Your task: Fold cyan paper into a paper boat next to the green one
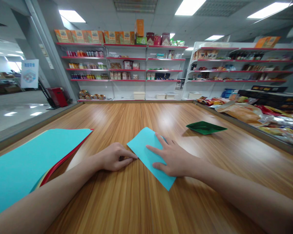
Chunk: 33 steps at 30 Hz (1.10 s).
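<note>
A folded light-blue paper point(146, 144) lies on the wooden table point(127, 198) in front of me. My right hand point(172, 157) rests flat on it, fingers spread, pressing it down. My left hand point(113, 157) sits just left of the paper with fingers curled, the fingertips touching the paper's left edge. Nothing shows inside that hand.
A stack of coloured sheets point(26, 162) with a light-blue one on top lies at the left. A folded green paper boat point(205, 127) sits further back to the right. Packaged snacks point(258, 115) line the right edge. Store shelves point(127, 70) stand behind.
</note>
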{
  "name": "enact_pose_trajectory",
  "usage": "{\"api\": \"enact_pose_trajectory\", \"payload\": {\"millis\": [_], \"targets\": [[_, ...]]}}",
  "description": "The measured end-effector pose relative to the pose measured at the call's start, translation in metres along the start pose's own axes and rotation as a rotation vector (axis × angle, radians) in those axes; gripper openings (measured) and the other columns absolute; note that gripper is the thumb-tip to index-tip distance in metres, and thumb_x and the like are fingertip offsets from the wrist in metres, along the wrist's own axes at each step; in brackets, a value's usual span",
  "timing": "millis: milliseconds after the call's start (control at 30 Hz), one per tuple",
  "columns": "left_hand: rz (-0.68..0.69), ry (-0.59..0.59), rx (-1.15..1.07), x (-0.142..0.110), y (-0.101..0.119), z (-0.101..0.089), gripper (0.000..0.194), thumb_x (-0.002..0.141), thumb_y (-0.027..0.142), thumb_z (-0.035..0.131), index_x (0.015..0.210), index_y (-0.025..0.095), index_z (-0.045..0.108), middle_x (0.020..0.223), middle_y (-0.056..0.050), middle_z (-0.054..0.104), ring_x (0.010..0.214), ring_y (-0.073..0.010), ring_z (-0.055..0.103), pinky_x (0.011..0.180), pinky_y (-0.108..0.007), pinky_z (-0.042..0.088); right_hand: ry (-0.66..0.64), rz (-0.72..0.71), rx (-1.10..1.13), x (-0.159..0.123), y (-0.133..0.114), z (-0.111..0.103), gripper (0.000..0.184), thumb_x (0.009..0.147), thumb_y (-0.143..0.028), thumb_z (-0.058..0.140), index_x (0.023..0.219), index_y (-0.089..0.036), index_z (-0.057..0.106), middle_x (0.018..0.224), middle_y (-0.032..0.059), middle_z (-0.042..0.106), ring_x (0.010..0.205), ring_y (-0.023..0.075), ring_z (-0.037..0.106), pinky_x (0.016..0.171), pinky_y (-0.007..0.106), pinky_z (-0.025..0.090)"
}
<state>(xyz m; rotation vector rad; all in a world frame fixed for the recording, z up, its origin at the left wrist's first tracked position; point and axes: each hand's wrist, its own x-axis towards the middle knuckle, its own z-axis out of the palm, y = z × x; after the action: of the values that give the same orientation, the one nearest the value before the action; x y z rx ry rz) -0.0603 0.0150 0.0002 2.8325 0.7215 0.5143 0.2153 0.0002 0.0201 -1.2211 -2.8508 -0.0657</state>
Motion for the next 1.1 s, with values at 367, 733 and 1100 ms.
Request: {"api": "enact_pose_trajectory", "payload": {"millis": [367,733,1100], "targets": [[-0.073,0.074,0.098,0.010,0.014,0.006,0.023,0.090,0.033,0.047,0.084,0.018,0.064,0.071,-0.003,0.063,0.068,-0.0155,0.058,0.065,-0.026,0.041,0.044,0.136,-0.014,-0.002,-0.016,-0.001,0.067,0.081,-0.064,0.042,0.140,-0.031,0.035,0.147,0.0188,0.020,0.125,0.0492,0.028,0.088,0.060,0.033],[-0.193,0.065,0.089,0.012,0.010,0.008,0.028,0.085,0.042,0.054,0.074,0.017,0.051,0.075,-0.001,0.054,0.066,-0.0138,0.049,0.060,-0.025,0.037,-0.059,0.081,0.099,-0.018,-0.031,-0.030,0.068,0.077,-0.069,0.046,0.136,-0.035,0.042,0.142,0.0189,0.030,0.122,0.0492,0.033,0.087,0.064,0.035],[-0.216,0.148,0.032,0.012,0.012,0.009,0.028,0.080,0.042,0.062,0.098,0.020,0.058,0.105,-0.008,0.053,0.100,-0.0233,0.050,0.088,-0.038,0.042,0.067,-0.494,0.367,0.002,0.026,-0.015,0.040,0.087,-0.039,0.044,0.121,-0.024,0.059,0.138,0.0047,0.046,0.138,0.0264,0.018,0.109,0.050,0.014]]}}
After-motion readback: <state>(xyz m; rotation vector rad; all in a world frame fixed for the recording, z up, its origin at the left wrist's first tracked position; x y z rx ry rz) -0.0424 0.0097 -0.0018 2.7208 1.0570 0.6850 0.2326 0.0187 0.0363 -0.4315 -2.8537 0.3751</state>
